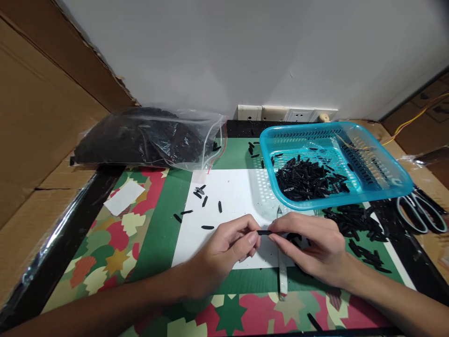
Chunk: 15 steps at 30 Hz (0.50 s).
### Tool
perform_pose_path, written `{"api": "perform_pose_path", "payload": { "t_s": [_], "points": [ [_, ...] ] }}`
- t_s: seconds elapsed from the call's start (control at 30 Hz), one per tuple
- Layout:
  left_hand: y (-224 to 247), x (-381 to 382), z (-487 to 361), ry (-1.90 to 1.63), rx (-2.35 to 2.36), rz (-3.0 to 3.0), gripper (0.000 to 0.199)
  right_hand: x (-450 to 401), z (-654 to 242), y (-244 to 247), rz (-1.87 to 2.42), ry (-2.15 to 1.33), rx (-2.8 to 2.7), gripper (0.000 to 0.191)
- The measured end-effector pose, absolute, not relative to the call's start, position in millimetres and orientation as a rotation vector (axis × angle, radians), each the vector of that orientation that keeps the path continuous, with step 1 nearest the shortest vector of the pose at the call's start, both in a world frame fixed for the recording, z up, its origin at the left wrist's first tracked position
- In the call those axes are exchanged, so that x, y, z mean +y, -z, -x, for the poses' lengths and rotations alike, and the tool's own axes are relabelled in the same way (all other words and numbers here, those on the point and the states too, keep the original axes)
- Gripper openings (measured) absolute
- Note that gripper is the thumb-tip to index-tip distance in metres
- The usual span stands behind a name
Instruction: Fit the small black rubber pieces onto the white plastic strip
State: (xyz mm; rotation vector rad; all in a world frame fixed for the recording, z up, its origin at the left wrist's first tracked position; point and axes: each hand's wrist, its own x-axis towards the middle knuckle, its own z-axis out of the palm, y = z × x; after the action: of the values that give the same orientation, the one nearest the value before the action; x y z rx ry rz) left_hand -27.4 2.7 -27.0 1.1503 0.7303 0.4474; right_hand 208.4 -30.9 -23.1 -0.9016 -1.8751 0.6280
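Note:
A small black strip [264,232] is held level between my two hands, above the white paper [231,187]. My left hand [233,241] pinches its left end with thumb and fingers. At the right end, the thumb and forefinger of my right hand [307,241] close on the same strip. Under my right hand lies a white pen-like tool [282,276], its pointed tip towards the basket. Several loose black pieces [207,227] lie on the paper to the left of my hands.
A blue basket [336,201] at the back right holds many black pieces. More black pieces [356,222] lie before it, beside scissors [416,215]. A clear bag of black material [140,138] rests at the back left. A paper scrap [124,197] lies on the patterned sheet.

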Motion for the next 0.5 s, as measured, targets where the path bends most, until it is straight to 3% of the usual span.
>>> {"api": "perform_pose_path", "payload": {
  "t_s": [0.5],
  "points": [
    [26.9,1.6,26.0,-0.450,0.748,-1.136,0.042,-31.6,-208.5,21.7,0.896,-0.578,-1.922,0.011]
  ]
}}
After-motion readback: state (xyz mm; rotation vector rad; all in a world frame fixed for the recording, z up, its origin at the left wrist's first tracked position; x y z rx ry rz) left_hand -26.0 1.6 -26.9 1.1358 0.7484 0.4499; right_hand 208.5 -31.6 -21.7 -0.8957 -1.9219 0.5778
